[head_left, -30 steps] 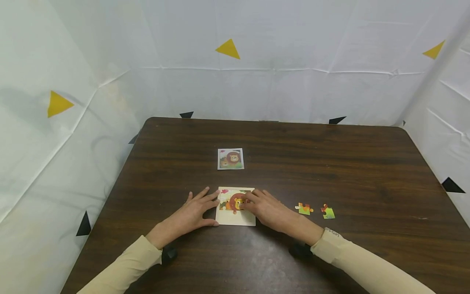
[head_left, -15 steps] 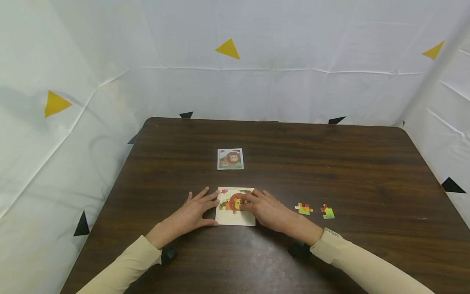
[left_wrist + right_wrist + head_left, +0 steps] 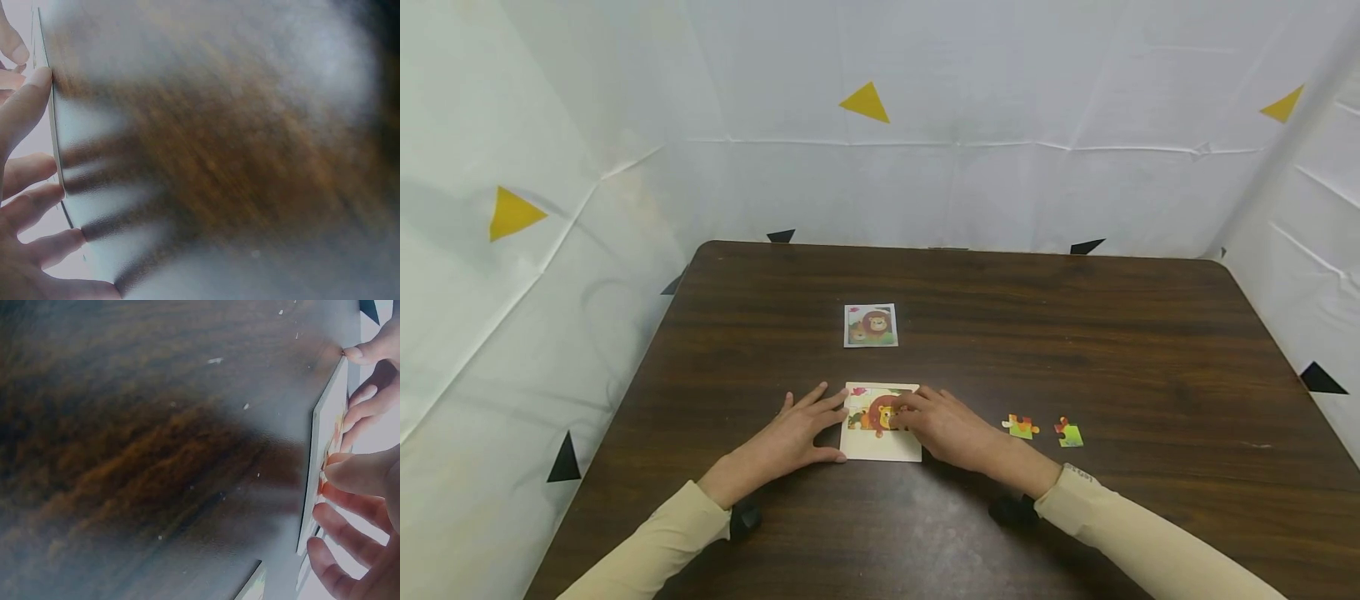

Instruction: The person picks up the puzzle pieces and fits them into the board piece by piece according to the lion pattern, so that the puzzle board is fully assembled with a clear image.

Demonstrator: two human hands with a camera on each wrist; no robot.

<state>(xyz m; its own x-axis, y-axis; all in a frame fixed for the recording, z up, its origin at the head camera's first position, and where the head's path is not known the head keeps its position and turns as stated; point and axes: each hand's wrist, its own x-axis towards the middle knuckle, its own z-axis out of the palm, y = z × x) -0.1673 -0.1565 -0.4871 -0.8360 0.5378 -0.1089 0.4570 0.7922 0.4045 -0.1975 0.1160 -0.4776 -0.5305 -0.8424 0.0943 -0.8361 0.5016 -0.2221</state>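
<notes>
A pale puzzle board [image 3: 882,447] lies flat on the table in the head view. Lion picture pieces [image 3: 883,410] fill its upper part, while its lower strip is bare. Along the board's left edge rests my left hand [image 3: 797,433], fingers spread and thumb at the lower corner. My right hand [image 3: 951,429] reaches over the right side, thumb and forefinger bent together on a puzzle piece [image 3: 323,480], mostly hidden by the fingers. Two loose jigsaw pieces lie right of that hand: one orange and green [image 3: 1021,427], one red and green [image 3: 1071,432].
A printed lion picture card [image 3: 871,326] lies behind the board on the dark wooden table [image 3: 1075,333]. White sheeting [image 3: 962,192] with yellow and black triangles surrounds the table at the back and sides.
Both hands stay in place on the board; the right fingers shift very slightly. The board, loose pieces and picture card have not visibly moved.
</notes>
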